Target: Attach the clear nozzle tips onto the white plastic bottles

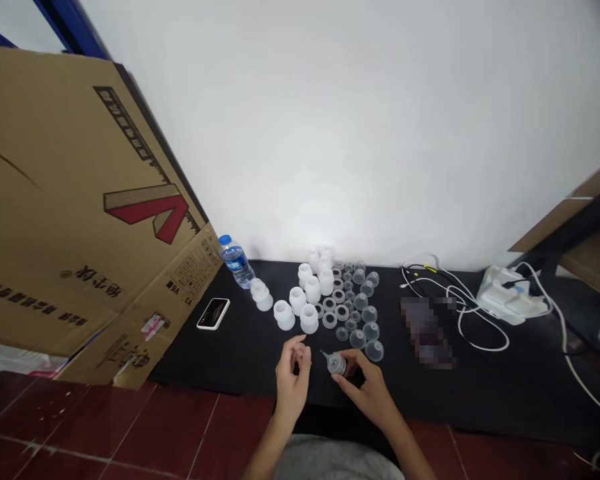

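My right hand [363, 387] is closed around a small clear plastic dome piece [336, 363] with a thin stem sticking out to the left. My left hand [291, 379] is just left of it, fingers curled with the tips close together in a pinch; what they hold, if anything, is too small to see. Both hands hover over the near edge of a black mat [260, 360]. Just beyond them lie white plastic cups [300, 300], flat rings [330, 313] and several clear domes [367, 320] set out in rows.
A large cardboard box [80, 213] leans at the left. A water bottle [236, 261] and a phone [213, 313] lie near it. White cables [455, 293] and a white device [510, 297] sit at the right. Red floor tiles [105, 427] lie in front.
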{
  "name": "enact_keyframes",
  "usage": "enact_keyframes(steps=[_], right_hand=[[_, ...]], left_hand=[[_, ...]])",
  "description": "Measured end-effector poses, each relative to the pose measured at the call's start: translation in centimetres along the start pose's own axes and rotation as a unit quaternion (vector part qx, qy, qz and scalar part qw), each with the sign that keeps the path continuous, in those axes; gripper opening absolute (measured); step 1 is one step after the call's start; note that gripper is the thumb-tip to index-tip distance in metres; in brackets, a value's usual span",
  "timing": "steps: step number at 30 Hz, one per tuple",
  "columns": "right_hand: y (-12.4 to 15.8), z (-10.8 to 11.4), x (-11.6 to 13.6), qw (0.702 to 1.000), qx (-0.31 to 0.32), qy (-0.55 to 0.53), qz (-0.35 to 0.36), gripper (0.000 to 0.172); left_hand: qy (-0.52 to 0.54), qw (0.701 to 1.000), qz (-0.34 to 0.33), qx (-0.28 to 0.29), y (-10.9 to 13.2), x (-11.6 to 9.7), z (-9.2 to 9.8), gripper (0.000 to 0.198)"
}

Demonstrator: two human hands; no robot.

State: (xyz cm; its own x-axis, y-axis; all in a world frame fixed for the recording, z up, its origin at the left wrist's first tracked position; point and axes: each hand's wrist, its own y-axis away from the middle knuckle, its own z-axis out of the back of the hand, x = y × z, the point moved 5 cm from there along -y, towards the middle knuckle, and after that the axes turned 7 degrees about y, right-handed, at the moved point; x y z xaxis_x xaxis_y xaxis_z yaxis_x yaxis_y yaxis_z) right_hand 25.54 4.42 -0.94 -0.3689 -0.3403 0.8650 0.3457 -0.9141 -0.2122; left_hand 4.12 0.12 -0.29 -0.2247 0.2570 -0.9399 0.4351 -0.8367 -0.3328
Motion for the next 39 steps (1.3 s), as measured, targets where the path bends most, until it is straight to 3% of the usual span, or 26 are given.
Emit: enact_keyframes(steps=[5,8,12,17,19,23,26,29,34,39], right_hand=[[-0.1,0.4,0.6,1.000,-0.015,0.013,0.022,0.041],[-0.3,0.6,1.0,1.000,-0.007,0.013,0.023,0.037],[-0.2,0.4,0.8,1.000,0.000,-0.003,0.017,0.032],[-0.1,0.2,0.2,1.000,-0.011,-0.021,0.011,0.026],[-0.1,0.2,0.4,1.000,-0.009,-0.019,0.007,0.025],[-0.2,0.5,1.0,1.000,-0.012,-0.014,0.008,0.027],[-0.2,0.7,1.4,1.000,-0.011,-0.010,0.017,0.037],[-0.2,0.6,1.5,1.000,0.002,-0.008,0.020,0.035],[-0.3,0.3,0.8,1.000,0.012,-0.012,-0.009,0.027],[-0.3,0.5,0.0,0.999,-0.037,-0.004,-0.002,0.031]], left_hand=[[-0.117,0.978,-0.170,0.019,-2.8,-3.3,-0.5,0.030],[-0.212,0.956,-0.202,0.021,-4.9,-4.7,-1.3,0.036],[-0.269,0.943,-0.192,0.034,-6.3,-4.9,-2.4,0.025],[-0.245,0.950,-0.186,0.059,-5.6,-4.8,-2.6,0.013],[-0.228,0.954,-0.182,0.072,-4.9,-4.7,-2.4,0.023],[-0.209,0.967,-0.127,0.078,-3.5,-3.2,-1.8,0.063],[-0.202,0.968,-0.095,0.116,-2.6,-1.6,-1.5,0.049],[-0.174,0.971,-0.087,0.138,-2.0,-0.7,-1.0,0.035],[-0.105,0.984,-0.071,0.124,-1.9,-0.3,-0.2,0.037],[-0.040,0.995,-0.030,0.086,-2.1,0.5,0.3,0.043]])
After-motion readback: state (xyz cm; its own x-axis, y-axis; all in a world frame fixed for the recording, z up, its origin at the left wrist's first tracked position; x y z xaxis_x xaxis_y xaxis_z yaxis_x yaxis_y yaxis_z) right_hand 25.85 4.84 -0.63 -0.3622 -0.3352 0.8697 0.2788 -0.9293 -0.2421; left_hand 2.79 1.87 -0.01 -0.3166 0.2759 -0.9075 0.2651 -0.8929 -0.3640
